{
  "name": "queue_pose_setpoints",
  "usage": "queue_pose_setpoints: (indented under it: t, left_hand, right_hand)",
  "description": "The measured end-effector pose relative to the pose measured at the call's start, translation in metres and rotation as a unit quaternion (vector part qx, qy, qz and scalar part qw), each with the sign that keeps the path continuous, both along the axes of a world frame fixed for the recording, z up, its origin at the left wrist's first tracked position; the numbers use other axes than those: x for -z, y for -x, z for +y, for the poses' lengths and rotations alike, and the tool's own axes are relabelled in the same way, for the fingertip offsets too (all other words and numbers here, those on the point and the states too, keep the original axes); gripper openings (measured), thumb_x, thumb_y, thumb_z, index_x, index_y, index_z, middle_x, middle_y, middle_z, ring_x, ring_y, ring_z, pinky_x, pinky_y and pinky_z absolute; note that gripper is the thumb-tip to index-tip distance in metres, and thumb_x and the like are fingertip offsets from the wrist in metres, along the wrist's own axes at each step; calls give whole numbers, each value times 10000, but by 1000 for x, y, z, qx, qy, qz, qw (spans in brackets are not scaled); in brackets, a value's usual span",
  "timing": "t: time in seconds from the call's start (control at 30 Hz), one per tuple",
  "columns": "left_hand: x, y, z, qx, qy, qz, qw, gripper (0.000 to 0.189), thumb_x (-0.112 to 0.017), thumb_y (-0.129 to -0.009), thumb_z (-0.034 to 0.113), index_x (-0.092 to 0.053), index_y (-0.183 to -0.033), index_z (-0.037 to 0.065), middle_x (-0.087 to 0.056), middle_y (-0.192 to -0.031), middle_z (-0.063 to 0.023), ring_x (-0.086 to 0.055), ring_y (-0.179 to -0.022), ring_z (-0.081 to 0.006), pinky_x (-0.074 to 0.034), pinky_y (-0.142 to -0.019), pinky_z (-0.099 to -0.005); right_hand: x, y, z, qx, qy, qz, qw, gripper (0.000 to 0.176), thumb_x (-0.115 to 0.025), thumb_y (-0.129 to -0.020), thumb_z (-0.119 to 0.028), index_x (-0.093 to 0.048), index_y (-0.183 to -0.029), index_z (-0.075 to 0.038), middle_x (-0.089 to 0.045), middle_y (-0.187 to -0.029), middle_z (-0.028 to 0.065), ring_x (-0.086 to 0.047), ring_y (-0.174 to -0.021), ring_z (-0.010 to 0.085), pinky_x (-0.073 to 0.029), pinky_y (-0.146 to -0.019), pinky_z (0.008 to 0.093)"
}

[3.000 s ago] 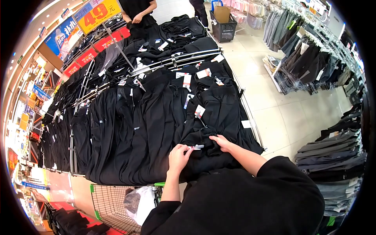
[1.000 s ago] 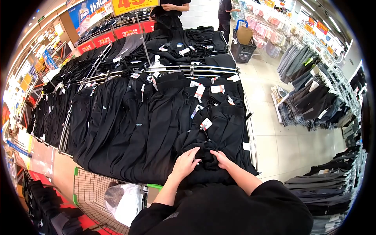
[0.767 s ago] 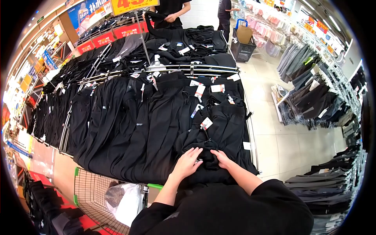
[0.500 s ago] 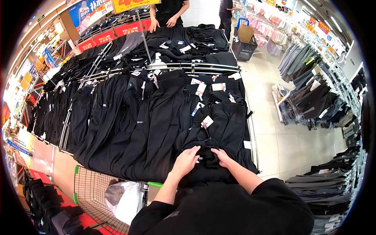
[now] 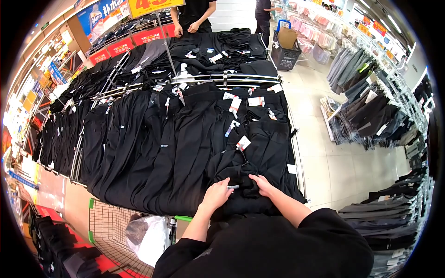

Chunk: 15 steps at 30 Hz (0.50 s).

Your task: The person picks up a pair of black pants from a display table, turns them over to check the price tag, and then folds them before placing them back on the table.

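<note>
Black trousers [image 5: 222,163] lie bunched at the near right part of the display table, and both of my hands are on them. My left hand [image 5: 217,192] is closed on a fold of the black cloth; a small pale piece, perhaps a tag or drawstring end, sticks out by its fingertips. My right hand [image 5: 262,185] pinches the same garment a little to the right, thumb on top. Just beyond the hands lies a white and red price tag [image 5: 243,143] on a thin cord. The fingers' undersides are hidden in the cloth.
Metal rails [image 5: 225,79] divide the table of black trousers. Close by on the left stands a wire shopping cart [image 5: 106,221] with a white plastic bag [image 5: 153,238]. Across the table is another person [image 5: 197,16]. Clothes racks [image 5: 366,111] line the aisle at right.
My left hand has drawn slightly down and left, and the pale piece shows more at its fingertips. My right hand stays on the cloth. The person opposite has brought their hands closer together.
</note>
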<state>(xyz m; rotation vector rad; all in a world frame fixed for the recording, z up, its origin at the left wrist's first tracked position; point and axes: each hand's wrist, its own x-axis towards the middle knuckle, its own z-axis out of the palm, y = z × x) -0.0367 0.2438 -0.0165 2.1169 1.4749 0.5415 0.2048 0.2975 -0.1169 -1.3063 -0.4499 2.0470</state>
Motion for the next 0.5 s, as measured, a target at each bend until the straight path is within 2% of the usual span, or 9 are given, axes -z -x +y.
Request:
queue_pose_setpoints:
  t: [0.17, 0.27, 0.37, 0.43, 0.5]
  left_hand:
    - [6, 0, 0, -6, 6, 20, 1000, 488, -618, -890, 244, -510, -1250, -67, -652, -1052, -226, -644, -927, -384, -522, -810, -448]
    - [3, 0, -1, -12, 57, 47, 997, 497, -587, -918, 263, -482, -1291, -49, -627, -1099, -240, -621, -994, -376, -510, -848, -433]
    - [6, -1, -1, -15, -3, 42, 999, 471, -596, -911, 241, -503, -1281, -36, -609, -1154, -225, -602, -1049, -360, -496, -889, -416]
    - [7, -1, 1, -15, -92, 6, 996, 433, -615, -893, 193, -528, -1266, -10, -599, -1184, -206, -585, -1090, -342, -482, -923, -409]
    - [0, -3, 2, -17, -104, -17, 994, 413, -623, -883, 170, -541, -1251, -1, -602, -1182, -200, -591, -1079, -345, -488, -914, -408]
  right_hand:
    - [0, 0, 0, -4, 4, -2, 1000, 389, -650, -891, -196, -558, -1210, 8, -654, -1137, 121, -642, -996, 242, -532, -879, 387]
    - [-2, 0, 0, -3, -2, -1, 1000, 382, -649, -888, -190, -562, -1206, 3, -659, -1123, 119, -646, -983, 241, -534, -874, 389]
    - [-3, 0, 0, 0, 0, -8, 1000, 368, -647, -887, -184, -567, -1196, -2, -663, -1108, 117, -648, -971, 240, -538, -864, 392]
    - [-1, 0, 0, 3, 1, 1, 1000, 357, -647, -888, -184, -572, -1186, -2, -665, -1101, 116, -650, -965, 239, -541, -854, 390]
    - [-3, 0, 0, 6, 4, -3, 1000, 353, -646, -889, -183, -573, -1183, -3, -665, -1100, 116, -650, -966, 239, -541, -851, 389]
